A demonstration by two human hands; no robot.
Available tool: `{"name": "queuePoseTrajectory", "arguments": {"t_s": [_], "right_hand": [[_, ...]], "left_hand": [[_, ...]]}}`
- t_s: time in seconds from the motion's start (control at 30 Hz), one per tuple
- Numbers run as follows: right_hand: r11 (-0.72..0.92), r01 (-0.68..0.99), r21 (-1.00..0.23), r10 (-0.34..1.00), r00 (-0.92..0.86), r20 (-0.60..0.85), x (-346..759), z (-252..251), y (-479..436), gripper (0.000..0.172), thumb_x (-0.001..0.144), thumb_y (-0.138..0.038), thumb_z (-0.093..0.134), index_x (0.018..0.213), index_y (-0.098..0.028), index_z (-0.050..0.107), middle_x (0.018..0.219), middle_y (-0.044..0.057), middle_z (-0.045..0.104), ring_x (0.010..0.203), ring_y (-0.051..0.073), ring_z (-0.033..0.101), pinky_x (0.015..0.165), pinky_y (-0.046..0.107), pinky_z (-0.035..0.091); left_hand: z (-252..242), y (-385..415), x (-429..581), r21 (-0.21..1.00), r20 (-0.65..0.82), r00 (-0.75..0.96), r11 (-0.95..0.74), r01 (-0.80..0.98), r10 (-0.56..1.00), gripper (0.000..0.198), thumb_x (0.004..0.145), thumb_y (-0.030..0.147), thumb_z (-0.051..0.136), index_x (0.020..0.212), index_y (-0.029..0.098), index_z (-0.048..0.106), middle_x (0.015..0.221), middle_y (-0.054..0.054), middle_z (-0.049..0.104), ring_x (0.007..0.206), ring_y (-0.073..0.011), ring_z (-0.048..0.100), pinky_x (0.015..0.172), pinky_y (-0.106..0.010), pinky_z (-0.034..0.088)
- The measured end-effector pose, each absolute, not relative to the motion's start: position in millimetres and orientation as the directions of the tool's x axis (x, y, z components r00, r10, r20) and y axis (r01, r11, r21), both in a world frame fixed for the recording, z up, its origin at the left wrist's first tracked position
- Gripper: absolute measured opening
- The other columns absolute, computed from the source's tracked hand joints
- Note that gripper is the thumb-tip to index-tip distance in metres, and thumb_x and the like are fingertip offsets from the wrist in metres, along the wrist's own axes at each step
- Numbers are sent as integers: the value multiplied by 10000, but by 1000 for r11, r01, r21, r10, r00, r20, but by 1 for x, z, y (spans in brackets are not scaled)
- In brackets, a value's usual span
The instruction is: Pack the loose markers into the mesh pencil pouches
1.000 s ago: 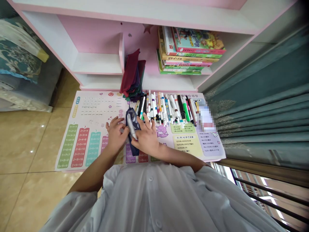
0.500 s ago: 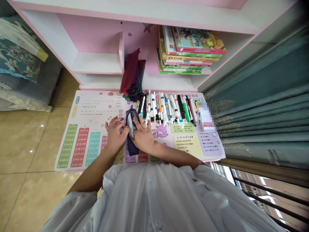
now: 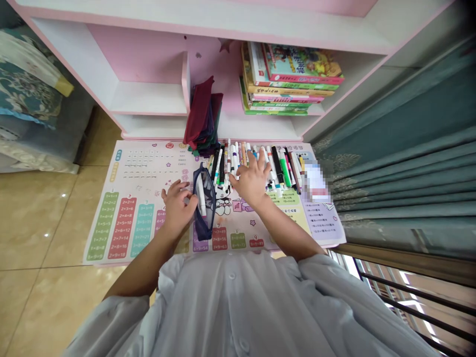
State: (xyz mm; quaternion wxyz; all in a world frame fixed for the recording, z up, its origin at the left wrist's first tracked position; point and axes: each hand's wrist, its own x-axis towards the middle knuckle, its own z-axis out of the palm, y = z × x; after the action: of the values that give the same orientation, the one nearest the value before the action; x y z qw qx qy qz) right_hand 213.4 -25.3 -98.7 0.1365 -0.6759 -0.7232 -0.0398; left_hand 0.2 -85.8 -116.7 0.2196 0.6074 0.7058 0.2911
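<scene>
A dark blue pencil pouch (image 3: 210,203) lies unzipped on the desk, its mouth gaping. Inside it rests a white marker (image 3: 201,198). My left hand (image 3: 178,204) pinches the pouch's left edge between thumb and finger. Over the row of markers and pens (image 3: 278,166) reaches my right hand (image 3: 252,182), fingers spread, with nothing visible in its grasp. Its fingertips are just above or touching the middle of the row; I cannot tell which.
A stack of folded pouches (image 3: 204,116), dark red on top, stands behind the markers. Books (image 3: 290,94) are piled on the shelf at the back right. A blurred pale item (image 3: 316,182) lies at the right. The desk mat (image 3: 148,238) carries printed tables.
My right hand has left the pouch's mouth and moved right, over the markers. The white marker in the pouch now shows fully. My left hand keeps its hold on the pouch.
</scene>
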Motion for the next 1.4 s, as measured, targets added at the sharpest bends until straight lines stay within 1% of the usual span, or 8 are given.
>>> {"name": "queuePoseTrajectory", "arguments": {"t_s": [0.2, 0.53, 0.63, 0.77, 0.87, 0.97, 1.17, 1.4], "right_hand": [[57, 998, -40, 981, -49, 186, 222, -106, -14, 309, 865, -433, 625, 831, -154, 753, 1535, 170, 452, 1489, 478, 219, 1107, 748, 272], [38, 999, -29, 994, -35, 99, 221, -100, -10, 232, 793, -300, 599, 764, -128, 753, 1554, 160, 431, 1490, 463, 220, 1130, 734, 234], [66, 995, -71, 988, -55, 144, 221, -96, -16, 190, 767, -271, 598, 694, -151, 725, 1560, 131, 436, 1487, 459, 239, 1122, 737, 251], [138, 973, -187, 966, -90, 244, 216, -84, -41, 215, 762, -256, 582, 576, -177, 655, 1551, 108, 455, 1495, 452, 248, 1134, 717, 248], [249, 924, -291, 949, -173, 265, 207, -75, -67, 220, 750, -255, 596, 544, -184, 628, 1536, 115, 477, 1502, 432, 254, 1142, 684, 265], [363, 864, -350, 925, -287, 249, 197, -73, -89, 178, 707, -231, 632, 534, -187, 622, 1517, 116, 504, 1486, 442, 290, 1115, 678, 295], [428, 825, -370, 904, -393, 170, 174, -82, -101, 146, 718, -240, 653, 582, -188, 668, 1532, 114, 489, 1490, 426, 287, 1152, 664, 232], [428, 832, -353, 896, -442, 45, 149, -91, -90, 179, 787, -289, 653, 790, -158, 774, 1594, 138, 393, 1529, 425, 169, 1184, 664, 168]], "left_hand": [[-117, -85, 0, 683, 43, -170, 95, 724, 984, 188, 769, 259, 553, 590, 207, 578, 1203, -63, 695, 1343, -332, 499, 1170, -664, 176], [-118, -85, -2, 672, 33, -161, 97, 734, 986, 188, 782, 263, 550, 605, 207, 577, 1228, -62, 687, 1345, -321, 498, 1173, -659, 173], [-119, -85, -2, 671, 30, -171, 107, 734, 985, 168, 775, 264, 550, 621, 214, 597, 1226, -59, 688, 1340, -317, 500, 1183, -645, 167], [-119, -85, -2, 673, 28, -176, 111, 732, 984, 147, 770, 270, 548, 647, 224, 614, 1239, -62, 685, 1340, -318, 500, 1182, -649, 160], [-117, -85, -3, 671, 24, -183, 120, 732, 983, 147, 760, 263, 540, 632, 221, 598, 1243, -67, 689, 1346, -325, 494, 1175, -651, 166], [-113, -84, -5, 661, 24, -181, 120, 741, 983, 158, 766, 262, 523, 627, 215, 581, 1252, -82, 689, 1362, -329, 481, 1164, -653, 182], [-111, -84, -8, 643, 26, -175, 118, 757, 984, 166, 779, 270, 503, 654, 212, 596, 1272, -98, 683, 1379, -333, 468, 1163, -656, 183], [-114, -83, -9, 634, 28, -174, 117, 765, 984, 160, 780, 260, 514, 659, 210, 606, 1270, -88, 680, 1371, -339, 471, 1163, -670, 182]]}}
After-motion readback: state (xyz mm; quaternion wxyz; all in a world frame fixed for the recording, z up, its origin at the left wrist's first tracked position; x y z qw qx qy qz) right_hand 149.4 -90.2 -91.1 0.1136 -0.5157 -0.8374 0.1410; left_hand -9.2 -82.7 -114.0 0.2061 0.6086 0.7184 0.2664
